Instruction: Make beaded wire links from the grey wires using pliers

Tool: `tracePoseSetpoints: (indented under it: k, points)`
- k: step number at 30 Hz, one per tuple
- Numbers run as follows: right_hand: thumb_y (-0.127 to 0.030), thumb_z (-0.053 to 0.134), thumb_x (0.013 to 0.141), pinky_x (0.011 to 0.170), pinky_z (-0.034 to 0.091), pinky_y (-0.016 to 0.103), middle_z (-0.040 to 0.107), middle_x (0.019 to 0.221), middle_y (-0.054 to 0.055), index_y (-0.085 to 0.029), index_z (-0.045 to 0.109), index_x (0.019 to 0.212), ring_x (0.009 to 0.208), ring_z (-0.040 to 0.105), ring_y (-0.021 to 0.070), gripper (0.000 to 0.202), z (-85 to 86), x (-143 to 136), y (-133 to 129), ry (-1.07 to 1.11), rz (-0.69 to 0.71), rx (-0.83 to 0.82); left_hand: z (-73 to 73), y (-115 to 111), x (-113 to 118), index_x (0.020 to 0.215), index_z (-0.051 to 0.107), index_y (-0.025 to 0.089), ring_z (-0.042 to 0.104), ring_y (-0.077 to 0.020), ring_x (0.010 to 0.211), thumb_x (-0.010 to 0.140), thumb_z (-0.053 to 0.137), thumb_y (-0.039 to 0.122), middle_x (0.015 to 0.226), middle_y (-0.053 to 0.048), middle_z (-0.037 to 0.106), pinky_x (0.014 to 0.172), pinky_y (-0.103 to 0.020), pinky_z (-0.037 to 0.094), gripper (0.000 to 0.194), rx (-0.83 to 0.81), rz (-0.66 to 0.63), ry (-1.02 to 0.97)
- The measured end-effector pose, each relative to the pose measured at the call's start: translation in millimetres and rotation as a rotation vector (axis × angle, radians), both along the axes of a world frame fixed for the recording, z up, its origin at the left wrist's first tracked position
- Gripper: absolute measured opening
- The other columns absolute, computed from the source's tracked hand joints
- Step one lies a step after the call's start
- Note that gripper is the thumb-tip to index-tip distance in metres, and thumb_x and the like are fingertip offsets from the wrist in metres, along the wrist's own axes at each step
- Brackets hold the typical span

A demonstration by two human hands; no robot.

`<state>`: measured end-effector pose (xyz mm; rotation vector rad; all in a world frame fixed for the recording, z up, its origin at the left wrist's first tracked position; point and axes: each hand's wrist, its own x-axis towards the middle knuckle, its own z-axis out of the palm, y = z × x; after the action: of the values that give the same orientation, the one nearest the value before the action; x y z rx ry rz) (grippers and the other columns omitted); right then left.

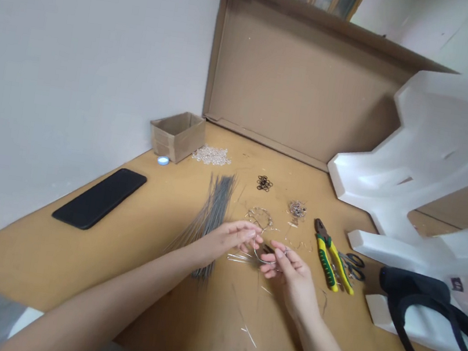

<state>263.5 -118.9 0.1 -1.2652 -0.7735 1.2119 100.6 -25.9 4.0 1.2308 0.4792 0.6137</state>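
A thin, silvery wire (256, 253) bends in a curve between my two hands, above the table. My left hand (233, 239) pinches its upper end between thumb and fingers. The lower end sits in my right hand (292, 275), between thumb and forefinger. Just beyond my fingers lies a coil of wire rings (259, 217). A bundle of straight grey wires (216, 202) runs beneath my left forearm and hand. To the right of my right hand rest pliers with yellow and green handles (329, 259) and dark-handled scissors (355, 266).
At the back stand a small cardboard box (173, 140) and a large cardboard panel (292, 78). Clear beads (212, 155), black rings (264, 183) and small metal pieces (298, 209) lie in piles. A black phone (101, 198) is at left, white foam packing (437, 135) at right.
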Motion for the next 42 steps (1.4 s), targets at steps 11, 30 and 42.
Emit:
tracePoseSetpoints:
  k: [11,30,42]
  points:
    - [-0.036,0.063,0.073,0.063,0.050,0.030,0.069,0.083,0.009,-0.016,0.059,0.100,0.068,0.066,0.0181,0.034,1.9,-2.8,-2.7,0.076,0.032,0.002,-4.9,-2.5,3.3,0.094,0.060,0.013,0.059,-0.0132,0.075,0.079,0.051,0.036,0.085,-0.006,0.066,0.073,-0.027,0.045,0.029,0.112,0.105,0.063]
    - [-0.039,0.053,0.081,0.067,0.048,0.030,0.067,0.080,0.007,-0.017,0.061,0.099,0.076,0.062,0.0176,0.030,5.0,5.2,-4.3,-0.035,0.168,0.030,5.6,-2.7,-6.0,0.076,0.048,0.015,0.044,-0.0080,0.054,0.086,0.035,0.034,0.059,0.004,0.046,0.056,-0.021,0.037,0.024,0.289,-0.006,0.132]
    - [-0.033,0.056,0.078,0.065,0.048,0.028,0.066,0.065,0.003,-0.019,0.070,0.080,0.065,0.059,0.0157,0.020,12.9,4.5,-9.2,-0.672,-0.027,0.165,4.9,-9.0,-1.5,0.076,0.050,0.015,0.042,-0.0082,0.061,0.081,0.043,0.031,0.066,0.003,0.047,0.057,-0.020,0.034,0.018,0.444,-0.008,0.266]
